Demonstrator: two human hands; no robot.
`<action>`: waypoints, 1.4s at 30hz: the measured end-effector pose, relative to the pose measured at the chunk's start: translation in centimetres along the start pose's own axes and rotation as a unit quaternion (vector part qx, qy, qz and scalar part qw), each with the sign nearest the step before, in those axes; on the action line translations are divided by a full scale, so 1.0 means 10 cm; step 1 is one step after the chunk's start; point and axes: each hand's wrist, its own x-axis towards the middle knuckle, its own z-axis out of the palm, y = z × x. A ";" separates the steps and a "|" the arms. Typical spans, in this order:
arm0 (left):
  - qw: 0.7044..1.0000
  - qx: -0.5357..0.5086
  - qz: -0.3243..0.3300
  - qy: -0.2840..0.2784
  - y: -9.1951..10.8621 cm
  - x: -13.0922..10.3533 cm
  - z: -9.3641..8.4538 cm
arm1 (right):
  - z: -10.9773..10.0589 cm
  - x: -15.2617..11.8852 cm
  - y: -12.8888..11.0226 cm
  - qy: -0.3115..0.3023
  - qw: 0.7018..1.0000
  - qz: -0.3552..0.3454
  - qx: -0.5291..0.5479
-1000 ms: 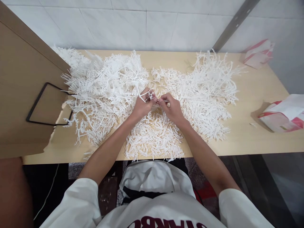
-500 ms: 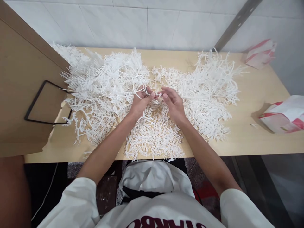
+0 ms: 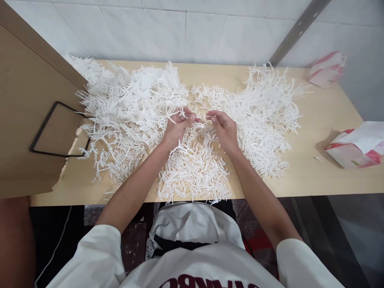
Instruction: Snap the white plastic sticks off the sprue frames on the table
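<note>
Hands have drawn apart: left hand point(image 3: 177, 128) still pinches a white plastic sprue point(image 3: 172, 116); right hand point(image 3: 225, 128), at 3 o'clock, half-curled, contents unclear; piece likely separated

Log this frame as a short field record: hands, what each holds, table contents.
left hand: fingers pinched on a white plastic branched piece
right hand: fingers curled, above the loose white sticks; grip unclear
table: light wood, with heaps of white plastic pieces
left side: brown paper bag with black handle
right side: two red-and-white packets
</note>
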 end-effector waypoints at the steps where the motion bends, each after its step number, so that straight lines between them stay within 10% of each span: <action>1: 1.000 0.002 -0.003 0.007 0.00 0.00 0.00 | 0.00 0.00 -0.01 -0.003 1.000 -0.005 -0.018; 25: 0.949 0.293 0.065 -0.094 -0.01 -0.15 0.06 | 0.06 -0.08 -0.07 0.017 0.999 -0.012 -0.029; 42: 0.951 0.293 0.092 -0.039 0.01 -0.18 0.10 | -0.03 -0.04 0.02 0.066 0.990 -0.011 -0.123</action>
